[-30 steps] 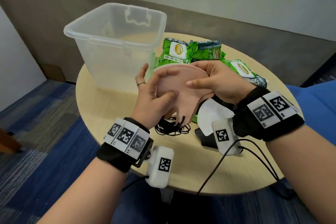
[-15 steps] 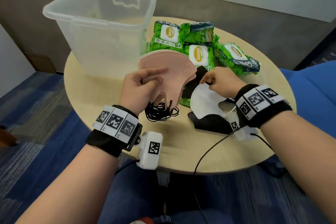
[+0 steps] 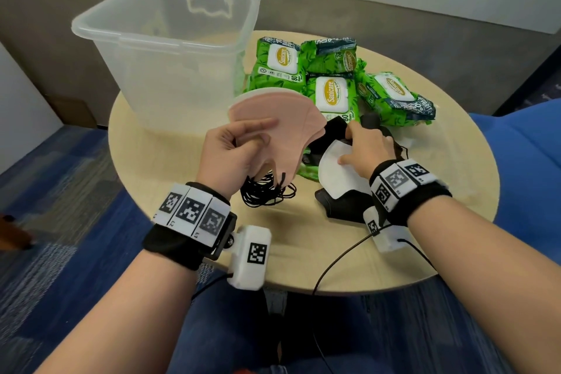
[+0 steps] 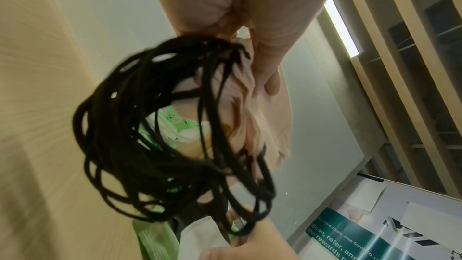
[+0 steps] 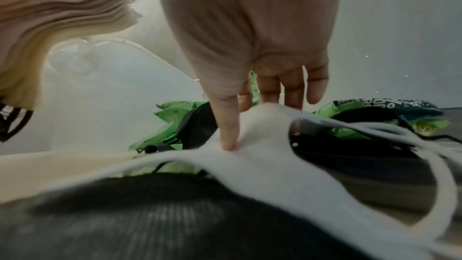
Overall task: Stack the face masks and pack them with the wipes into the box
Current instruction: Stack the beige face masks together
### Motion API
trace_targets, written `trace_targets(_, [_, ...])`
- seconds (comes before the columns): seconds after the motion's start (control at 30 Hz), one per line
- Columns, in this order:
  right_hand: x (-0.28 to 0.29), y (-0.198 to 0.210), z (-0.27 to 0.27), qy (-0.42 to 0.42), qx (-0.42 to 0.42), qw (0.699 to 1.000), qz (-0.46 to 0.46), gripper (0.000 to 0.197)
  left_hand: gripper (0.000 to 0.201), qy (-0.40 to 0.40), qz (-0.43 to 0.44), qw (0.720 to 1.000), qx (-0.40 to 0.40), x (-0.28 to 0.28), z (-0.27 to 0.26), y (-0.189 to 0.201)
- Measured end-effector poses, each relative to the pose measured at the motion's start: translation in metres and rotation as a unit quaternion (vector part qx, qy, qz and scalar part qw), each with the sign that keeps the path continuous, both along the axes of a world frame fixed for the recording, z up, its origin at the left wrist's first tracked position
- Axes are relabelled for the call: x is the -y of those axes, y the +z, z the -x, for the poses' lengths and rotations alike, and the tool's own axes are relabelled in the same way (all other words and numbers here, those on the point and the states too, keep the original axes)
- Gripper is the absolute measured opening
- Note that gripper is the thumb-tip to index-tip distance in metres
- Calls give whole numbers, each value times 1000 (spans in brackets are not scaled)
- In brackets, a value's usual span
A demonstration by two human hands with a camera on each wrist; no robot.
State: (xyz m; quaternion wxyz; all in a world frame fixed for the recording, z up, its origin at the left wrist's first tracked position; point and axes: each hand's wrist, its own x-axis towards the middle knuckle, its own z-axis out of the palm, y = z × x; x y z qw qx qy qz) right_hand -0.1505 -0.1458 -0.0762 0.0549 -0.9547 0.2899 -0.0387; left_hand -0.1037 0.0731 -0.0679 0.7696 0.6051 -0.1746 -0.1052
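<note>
1. My left hand holds a stack of pink fabric face masks above the middle of the round beige worktop, fingers curled round it; their black ear loops hang in a tangle just over the surface.
2. My right hand rests on a white face mask, thumb pressing into it and fingers straight. That mask lies on black face masks near the worktop's right side.
3. The clear plastic box stands at the far left edge, nothing visible in it.
4. Green wipes packs crowd the far edge just right of the box, some under the black masks. Their white labels read "Sanicare" and "80".
5. Black cables trail off the near edge.
</note>
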Motion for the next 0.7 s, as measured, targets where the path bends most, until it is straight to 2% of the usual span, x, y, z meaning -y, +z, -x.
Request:
trace_targets(0.23, [9,31,5,7,98,989,-112,11,29,28,-7,1000,5,-5,-2,2])
trace_targets(0.33, [11,46,7,9,162,973,-165,11,28,40,-12,999,11,-6,-2,3])
trace_targets(0.43, [9,53,5,0,278,956,-95,15,28,49,-13,999,10,-7,-3,3])
trace_targets(0.53, [-4,52,6,72,425,902,36,16,28,52,-17,998,18,-7,-3,5])
trace_targets(0.6, [-16,45,7,153,431,878,139,13,29,57,-17,998,22,-9,-4,7])
trace_targets(0.63, [-20,38,7,192,407,877,171,13,29,61,-18,998,25,-10,-4,7])
trace_targets(0.7, [-29,29,6,244,290,919,106,18,29,71,-22,997,31,-12,-6,6])
